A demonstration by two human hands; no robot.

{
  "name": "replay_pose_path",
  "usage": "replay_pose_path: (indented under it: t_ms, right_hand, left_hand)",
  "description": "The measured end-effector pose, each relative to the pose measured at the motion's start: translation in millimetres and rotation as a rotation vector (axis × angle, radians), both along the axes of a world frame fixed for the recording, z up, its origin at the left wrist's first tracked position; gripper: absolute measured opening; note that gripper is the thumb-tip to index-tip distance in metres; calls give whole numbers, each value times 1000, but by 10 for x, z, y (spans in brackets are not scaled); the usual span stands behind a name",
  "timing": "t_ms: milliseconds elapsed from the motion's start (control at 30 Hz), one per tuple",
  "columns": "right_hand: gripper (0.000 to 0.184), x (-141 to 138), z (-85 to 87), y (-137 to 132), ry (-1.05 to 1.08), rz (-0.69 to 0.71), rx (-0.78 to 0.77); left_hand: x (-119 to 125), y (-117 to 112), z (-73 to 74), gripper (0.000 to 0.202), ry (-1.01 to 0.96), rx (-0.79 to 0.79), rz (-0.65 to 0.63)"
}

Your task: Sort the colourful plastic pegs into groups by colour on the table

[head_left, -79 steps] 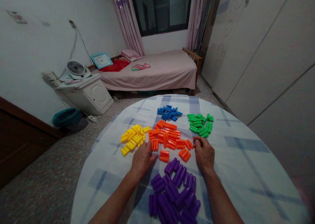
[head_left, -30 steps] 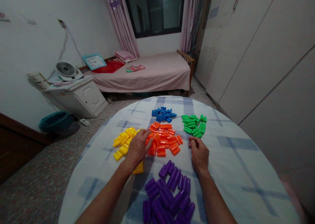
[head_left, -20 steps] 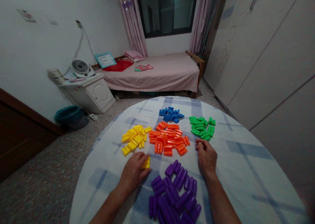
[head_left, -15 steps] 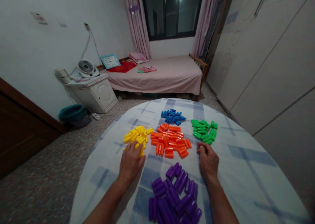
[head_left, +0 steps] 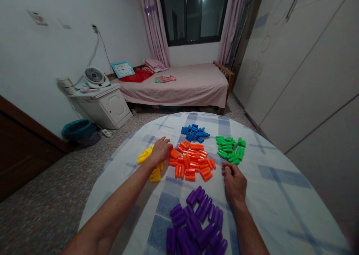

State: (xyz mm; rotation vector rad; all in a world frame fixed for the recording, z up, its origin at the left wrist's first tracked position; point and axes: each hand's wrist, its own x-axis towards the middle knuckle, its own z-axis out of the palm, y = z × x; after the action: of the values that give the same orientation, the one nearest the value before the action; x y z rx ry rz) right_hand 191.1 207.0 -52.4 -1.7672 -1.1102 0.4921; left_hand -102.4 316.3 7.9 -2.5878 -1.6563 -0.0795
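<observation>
My left hand [head_left: 162,150] reaches over the right side of a pile of yellow plastic pieces [head_left: 144,156], its fingers stretched forward. Its thumb side is beside the left edge of the orange plastic pieces [head_left: 193,160], and the hand and forearm hide part of the yellow pile. My right hand [head_left: 235,182] rests on the table with its fingers curled in, and nothing shows in them. Just beyond it lie green plastic pieces [head_left: 230,150]. Nearest me, between my forearms, is a heap of larger-looking purple plastic pieces [head_left: 196,225]. The pieces are short, tube-like and rounded, many joined side by side.
A pile of blue plastic pieces [head_left: 194,132] lies at the far side of the round table, on a checked tablecloth [head_left: 280,202]. Past the table are a bed [head_left: 190,85], a white cabinet [head_left: 112,105] with a fan [head_left: 95,76], and a teal bin [head_left: 78,128].
My left hand has moved forward and to the right, from the near side of the yellow pieces to beside the orange ones. The right hand stays in place on the table.
</observation>
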Motion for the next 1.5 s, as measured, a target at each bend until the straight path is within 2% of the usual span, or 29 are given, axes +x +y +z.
replay_pose_path:
  t_ms: [233,467,567,633,733,833,933,1000,1100,1233,1333,1400,1500]
  right_hand:
    - [37,-10,21,-10,1,-5,16]
    - [37,-17,34,-8,-26,8,39]
    - [37,-24,41,-31,-10,-5,42]
    - [38,-30,91,-60,36,-22,54]
    - [37,-36,276,-100,119,-44,129]
    - [37,-49,575,-113,143,19,217]
    - [38,-86,852,-161,41,139,203]
    - [38,-132,930,-273,-53,211,167]
    - [43,-225,809,-589,-142,287,126]
    - [51,-362,371,-1055,-218,314,24]
    - [55,-503,115,-1239,-269,315,-10]
    - [53,-630,40,-1287,-325,321,9]
    - [49,-839,23,-1319,-385,273,38]
  left_hand:
    - [-81,13,-7,22,-5,-19,53]
    - [43,-170,-37,23,12,64,1]
    - [96,-204,-2,25,-20,99,39]
    - [118,-305,51,29,-94,127,75]
    - [119,-741,104,34,-289,112,31]
    - [74,-1458,28,41,-494,-25,-51]
    - [46,-2111,-146,86,-543,-234,-78]
    - [78,-2367,-260,106,-539,-314,-51]
    - [197,-2506,-372,116,-528,-325,-7]
    - [375,-2559,-429,118,-556,-282,-2]
    - [453,-2608,-479,117,-573,-256,-63]
    - [458,-2591,-525,114,-579,-223,-100]
    - [391,-2447,-571,110,-569,-202,-138]
